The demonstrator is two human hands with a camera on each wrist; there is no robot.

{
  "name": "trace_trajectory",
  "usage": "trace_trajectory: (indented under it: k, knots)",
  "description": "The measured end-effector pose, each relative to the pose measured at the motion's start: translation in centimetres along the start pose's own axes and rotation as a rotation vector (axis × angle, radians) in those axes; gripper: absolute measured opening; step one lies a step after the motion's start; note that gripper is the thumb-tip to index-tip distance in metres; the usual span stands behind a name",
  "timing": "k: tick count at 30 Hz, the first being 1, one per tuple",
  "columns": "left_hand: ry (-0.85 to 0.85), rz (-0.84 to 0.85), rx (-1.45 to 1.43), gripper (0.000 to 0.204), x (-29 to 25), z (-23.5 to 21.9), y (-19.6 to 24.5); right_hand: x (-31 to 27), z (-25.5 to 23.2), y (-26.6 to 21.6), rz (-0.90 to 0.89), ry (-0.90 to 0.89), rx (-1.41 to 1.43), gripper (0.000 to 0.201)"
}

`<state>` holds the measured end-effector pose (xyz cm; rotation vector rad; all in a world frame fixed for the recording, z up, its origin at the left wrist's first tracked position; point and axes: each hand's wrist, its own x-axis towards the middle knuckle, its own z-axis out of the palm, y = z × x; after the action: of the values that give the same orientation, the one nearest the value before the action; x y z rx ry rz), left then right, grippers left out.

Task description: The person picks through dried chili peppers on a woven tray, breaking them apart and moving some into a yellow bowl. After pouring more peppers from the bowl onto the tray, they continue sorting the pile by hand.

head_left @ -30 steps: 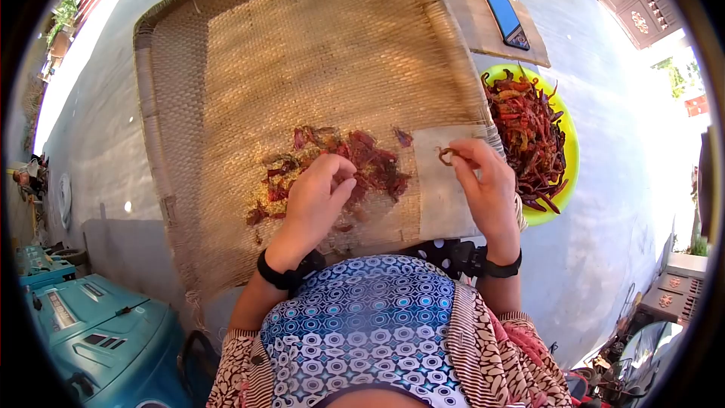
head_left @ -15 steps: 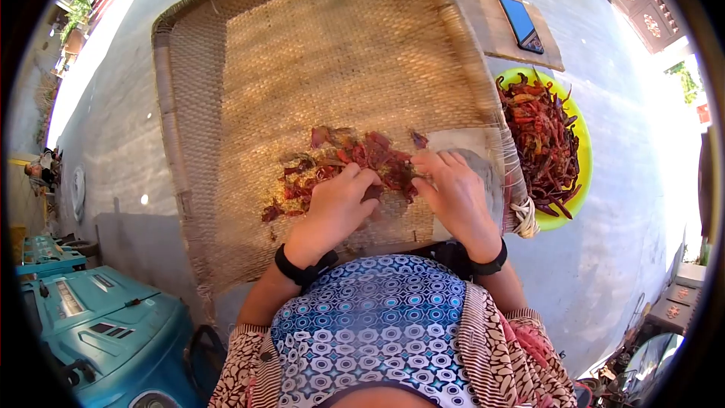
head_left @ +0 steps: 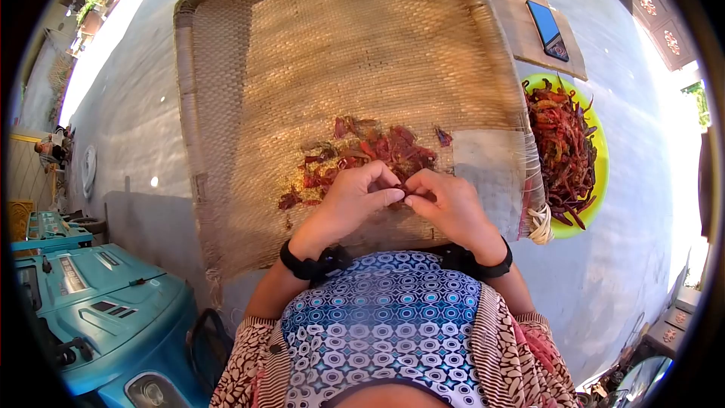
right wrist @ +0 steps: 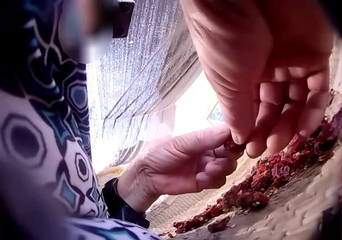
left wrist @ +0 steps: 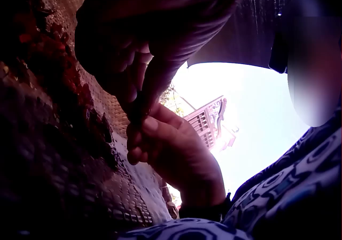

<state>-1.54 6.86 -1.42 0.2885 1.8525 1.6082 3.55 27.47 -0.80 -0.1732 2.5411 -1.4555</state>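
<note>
In the head view, my left hand (head_left: 351,200) and right hand (head_left: 451,208) meet over the near edge of a pile of dried red chili pieces (head_left: 404,153). Between their fingertips is a small dark red dried chili (right wrist: 233,146), which thumb and fingers of both hands pinch, as the right wrist view shows. Most of the chili is hidden by the fingers. The left wrist view is dark, with the right hand (left wrist: 179,152) below the left one. Under the hands lies a large woven tray (head_left: 325,45), where the chili pieces are spread.
To the tray's right stands a yellow-green basin (head_left: 602,159) heaped with whole dried chilies (head_left: 560,147). Beyond it a phone (head_left: 547,30) lies on a board (head_left: 504,0). A pale patch (head_left: 491,162) covers the tray's right corner. A teal vehicle (head_left: 113,317) stands at left.
My right hand, which held a curled brownish bit near the tray's right edge, has moved left to meet the left hand. Both now pinch a dark red chili. The head view has shifted slightly.
</note>
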Motion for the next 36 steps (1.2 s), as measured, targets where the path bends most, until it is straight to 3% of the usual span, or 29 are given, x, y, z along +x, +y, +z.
trace_trajectory:
  k: [3, 8, 11, 13, 15, 18, 26, 30, 33, 36]
  knots:
    - [0.037, -0.016, 0.212, 0.022, -0.5, -0.4, 0.7, -0.7, -0.6, -0.5, 0.042, 0.096, -0.231, 0.017]
    - [0.300, 0.014, 0.774, 0.033, -1.6, -3.7, 0.9, -2.2, -5.5, 1.4, 0.069, 0.504, -0.281, 0.011]
    - [0.323, 0.060, 0.904, 0.035, -1.6, -4.3, 0.0, -3.4, -9.1, 2.9, 0.203, 0.764, -0.213, 0.015]
    - [0.255, 0.005, 0.881, 0.037, -1.9, -3.9, 0.7, -4.3, -11.0, 3.8, 0.314, 0.922, -0.331, 0.023]
    - [0.204, -0.012, 0.841, 0.039, -1.8, -3.2, 0.9, -4.6, -11.4, 4.3, 0.266, 1.073, -0.565, 0.028]
    - [0.180, 0.032, 0.805, 0.041, -1.5, -2.4, 0.5, -4.2, -9.6, 3.2, 0.180, 1.021, -0.329, 0.031]
    - [0.209, 0.154, 0.918, 0.042, -0.4, -0.9, 0.0, -0.5, -3.0, 0.2, -0.120, 0.455, -0.294, 0.026]
    - [0.252, 0.127, 0.766, 0.036, -0.5, -0.8, -0.6, 0.5, -1.1, -1.0, -0.151, 0.264, -0.253, 0.027]
    - [0.244, 0.101, 0.615, 0.030, -1.2, -0.9, 0.7, 1.0, 0.0, -1.8, -0.070, 0.184, -0.096, 0.029]
    - [0.138, 0.085, 0.390, 0.025, -1.7, -1.4, 1.2, 1.3, 0.4, -1.1, -0.269, 0.184, -0.170, 0.027]
